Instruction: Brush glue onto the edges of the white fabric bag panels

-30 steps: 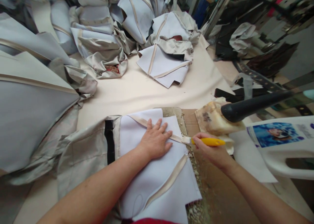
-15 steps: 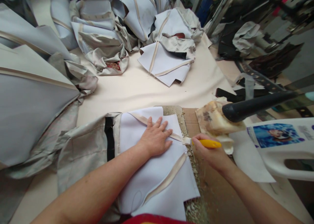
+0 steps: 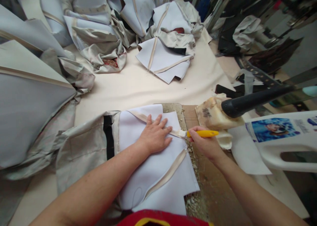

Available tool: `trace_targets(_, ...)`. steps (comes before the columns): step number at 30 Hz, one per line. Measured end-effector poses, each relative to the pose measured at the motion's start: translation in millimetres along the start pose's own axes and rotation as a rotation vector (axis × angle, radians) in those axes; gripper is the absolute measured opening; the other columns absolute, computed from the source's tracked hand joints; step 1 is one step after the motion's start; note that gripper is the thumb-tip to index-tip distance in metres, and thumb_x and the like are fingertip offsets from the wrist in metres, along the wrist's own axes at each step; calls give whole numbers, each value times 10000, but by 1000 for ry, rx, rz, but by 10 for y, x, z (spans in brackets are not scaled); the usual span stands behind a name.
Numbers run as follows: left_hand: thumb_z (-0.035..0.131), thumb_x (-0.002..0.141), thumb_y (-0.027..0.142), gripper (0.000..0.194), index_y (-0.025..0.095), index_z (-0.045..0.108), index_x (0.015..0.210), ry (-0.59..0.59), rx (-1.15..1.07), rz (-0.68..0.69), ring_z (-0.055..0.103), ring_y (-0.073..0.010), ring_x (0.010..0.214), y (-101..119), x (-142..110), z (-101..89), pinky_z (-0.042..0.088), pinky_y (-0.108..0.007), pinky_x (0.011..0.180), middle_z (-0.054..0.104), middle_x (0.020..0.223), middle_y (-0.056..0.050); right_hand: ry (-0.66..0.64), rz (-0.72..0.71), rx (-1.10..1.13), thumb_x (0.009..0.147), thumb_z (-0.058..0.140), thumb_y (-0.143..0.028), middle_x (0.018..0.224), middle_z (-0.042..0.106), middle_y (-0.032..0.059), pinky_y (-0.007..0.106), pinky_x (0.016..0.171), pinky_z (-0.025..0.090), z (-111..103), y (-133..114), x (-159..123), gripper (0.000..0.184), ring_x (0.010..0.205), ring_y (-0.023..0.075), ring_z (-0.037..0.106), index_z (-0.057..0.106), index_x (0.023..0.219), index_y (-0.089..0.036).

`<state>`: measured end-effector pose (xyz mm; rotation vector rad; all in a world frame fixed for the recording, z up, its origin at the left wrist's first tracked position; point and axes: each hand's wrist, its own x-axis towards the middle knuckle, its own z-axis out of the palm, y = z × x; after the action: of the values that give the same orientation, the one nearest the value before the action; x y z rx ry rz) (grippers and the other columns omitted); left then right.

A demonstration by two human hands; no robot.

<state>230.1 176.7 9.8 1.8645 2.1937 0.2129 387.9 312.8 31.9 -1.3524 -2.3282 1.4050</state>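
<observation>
Red cloth (image 3: 160, 219) has risen further into the bottom of the view. The left hand (image 3: 155, 137) lies spread, pressing a white fabric panel (image 3: 148, 189) flat, while the right hand (image 3: 204, 143), fingers pressed together, pinches a yellow-handled craft knife (image 3: 203, 133) against the panel's beige piping (image 3: 177, 132). The panel lies on a cream sheet (image 3: 136, 90), just beside crumb-strewn cardboard (image 3: 189, 117).
</observation>
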Motion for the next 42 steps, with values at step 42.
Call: trace_targets(42, 464, 859, 410, 292, 241, 568, 1073, -114, -58, 155, 342, -299, 1231, 569, -382, -134, 193, -650, 993, 487, 1270, -84, 75, -19, 62, 815, 459, -390, 622, 582, -5, 275, 640, 411, 63, 211, -665, 264, 632, 151, 549, 562, 668, -197)
